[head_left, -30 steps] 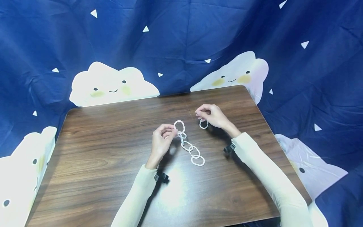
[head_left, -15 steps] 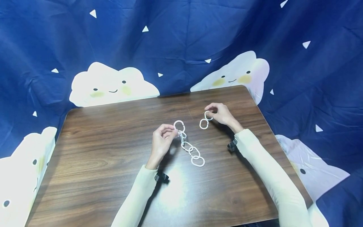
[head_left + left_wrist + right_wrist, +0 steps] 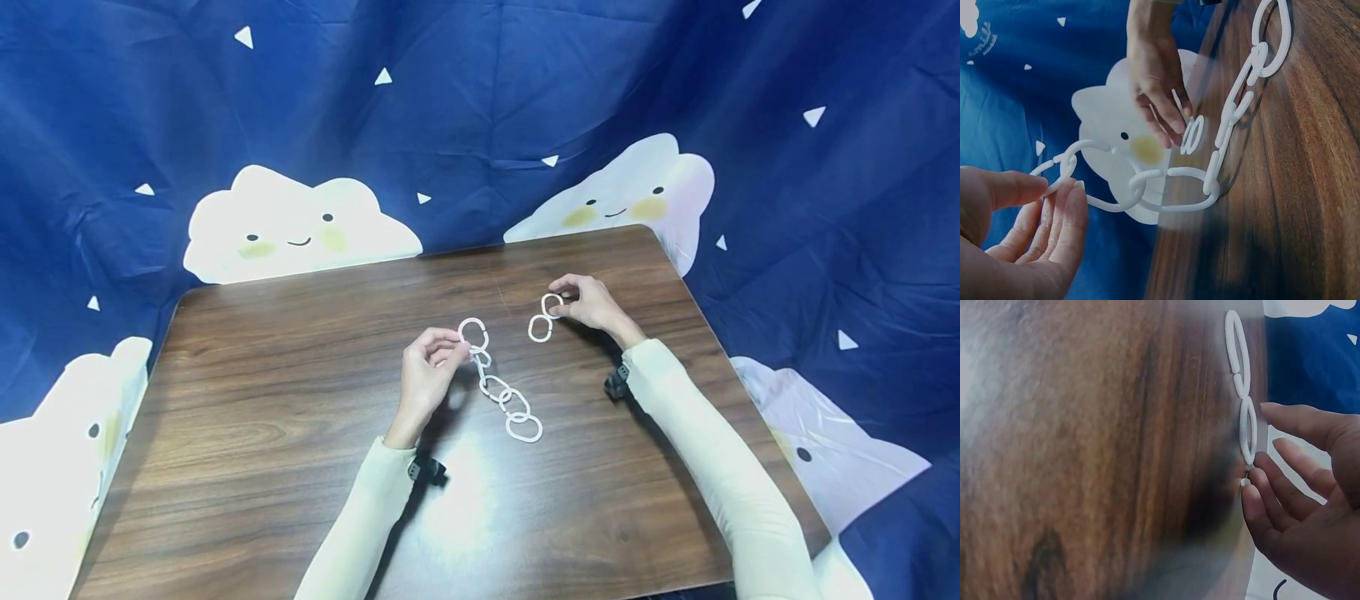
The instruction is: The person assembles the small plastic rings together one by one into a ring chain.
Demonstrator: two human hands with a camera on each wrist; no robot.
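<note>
A chain of several white plastic links [image 3: 505,395] runs from my left hand [image 3: 423,379] down onto the wooden table. Thumb and fingers of that hand pinch it near its upper end, and the top link stands out above the fingertips. In the left wrist view the held part of the chain [image 3: 1188,207] sags in the air. Two more white links [image 3: 1245,398] lie on the table to the right, touching end to end. Around the farther one my right hand [image 3: 592,307] has its fingers spread apart, the thumb tip close to its edge; contact is unclear.
Brown wood-grain table [image 3: 300,358] under both hands, with a bright glare patch [image 3: 457,500] near the front. Behind it hangs a dark blue curtain [image 3: 465,125] printed with white clouds. Each wrist wears a small black camera [image 3: 427,471].
My right hand has moved right and laid a second link beside the lone one, then loosened its fingers around it. The left hand and its chain have hardly moved.
</note>
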